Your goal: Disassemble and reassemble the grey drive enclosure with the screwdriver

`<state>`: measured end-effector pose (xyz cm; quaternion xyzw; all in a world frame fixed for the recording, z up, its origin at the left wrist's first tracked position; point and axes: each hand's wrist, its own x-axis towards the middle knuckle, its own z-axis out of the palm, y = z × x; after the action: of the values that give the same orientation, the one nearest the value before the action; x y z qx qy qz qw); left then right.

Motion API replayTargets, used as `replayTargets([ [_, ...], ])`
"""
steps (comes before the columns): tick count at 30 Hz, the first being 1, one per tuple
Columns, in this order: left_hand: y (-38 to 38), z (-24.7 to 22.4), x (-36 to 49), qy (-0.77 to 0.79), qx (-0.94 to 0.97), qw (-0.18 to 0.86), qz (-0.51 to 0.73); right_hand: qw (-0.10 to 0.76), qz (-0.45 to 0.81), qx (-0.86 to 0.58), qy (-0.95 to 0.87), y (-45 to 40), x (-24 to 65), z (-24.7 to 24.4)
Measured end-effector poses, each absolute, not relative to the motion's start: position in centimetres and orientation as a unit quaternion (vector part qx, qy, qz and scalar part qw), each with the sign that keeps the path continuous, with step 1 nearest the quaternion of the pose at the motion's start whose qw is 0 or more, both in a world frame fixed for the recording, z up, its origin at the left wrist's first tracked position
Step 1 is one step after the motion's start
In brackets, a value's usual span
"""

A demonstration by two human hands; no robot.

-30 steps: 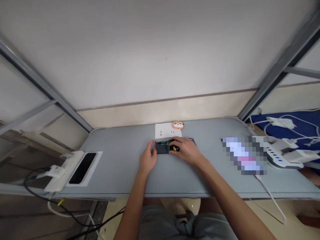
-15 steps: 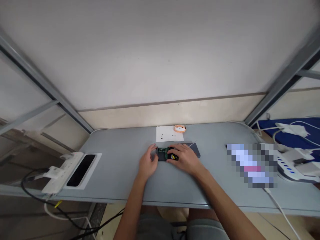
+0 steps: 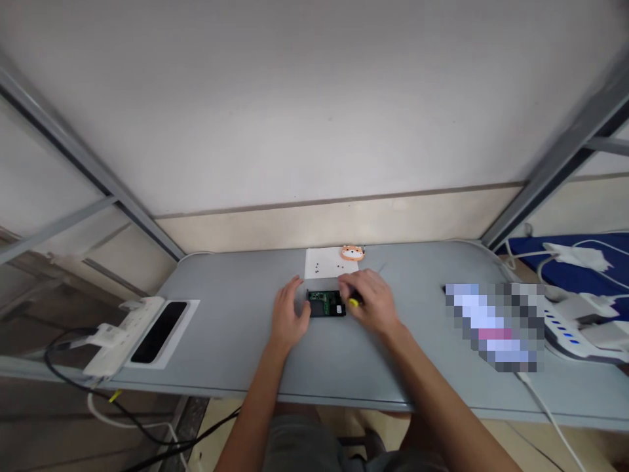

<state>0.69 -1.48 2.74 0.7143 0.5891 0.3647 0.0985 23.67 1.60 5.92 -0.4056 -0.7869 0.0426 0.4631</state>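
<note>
A small black device with a green circuit board [image 3: 327, 303] lies open on the grey table. My left hand [image 3: 289, 313] rests at its left side, thumb and fingers spread apart beside its edge. Just right of the device, my right hand [image 3: 371, 301] is closed round a small black and yellow piece [image 3: 354, 302], mostly hidden by the fingers; what it is I cannot make out. Behind the device, several tiny dark screws [image 3: 317, 267] lie on a white sheet [image 3: 327, 262], with an orange and white animal-faced item [image 3: 352, 252] on its right corner.
At the left, a phone [image 3: 160, 332] lies on white paper beside a white power strip [image 3: 122, 334] with cables. A blurred-out screen [image 3: 491, 328] and another power strip [image 3: 565, 328] with plugs stand at the right. Metal frame bars flank the table [image 3: 226, 354].
My right hand has come off the device's right end with the black and yellow piece, uncovering that end. My left hand has barely moved.
</note>
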Motion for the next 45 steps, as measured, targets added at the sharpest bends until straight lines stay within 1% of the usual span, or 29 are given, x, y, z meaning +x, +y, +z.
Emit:
replayTargets([
  [3, -1.0, 3.9, 1.6, 0.555, 0.768, 0.094, 0.307, 0.558, 0.063, -0.449, -0.695, 2.4, 24.0, 7.0],
  [5, -0.4, 4.7, 2.3, 0.531, 0.796, 0.107, 0.268, 0.574, 0.091, -0.502, -0.641, 3.0, 24.1, 7.1],
  [9, 0.7, 5.0, 3.1, 0.493, 0.826, 0.141, 0.232, 0.521, 0.147, -0.608, -0.580, 3.7, 23.6, 5.7],
  [13, 1.1, 3.9, 2.8, 0.513, 0.811, 0.153, 0.236, 0.488, 0.195, -0.631, -0.570, 3.4, 22.8, 4.3],
  [19, 0.9, 3.0, 2.5, 0.526, 0.792, 0.179, 0.253, 0.482, 0.230, -0.644, -0.548, 3.2, 22.2, 4.1],
  [28, 0.9, 3.0, 2.5, 0.527, 0.779, 0.212, 0.265, 0.476, 0.206, -0.677, -0.522, 3.6, 23.5, 4.3],
  [36, 0.9, 3.1, 2.6, 0.525, 0.780, 0.211, 0.265, 0.462, 0.239, -0.674, -0.525, 3.9, 24.1, 4.7],
  [45, 0.5, 3.3, 2.6, 0.529, 0.780, 0.204, 0.265, 0.473, 0.245, -0.657, -0.534, 3.9, 24.3, 4.4],
])
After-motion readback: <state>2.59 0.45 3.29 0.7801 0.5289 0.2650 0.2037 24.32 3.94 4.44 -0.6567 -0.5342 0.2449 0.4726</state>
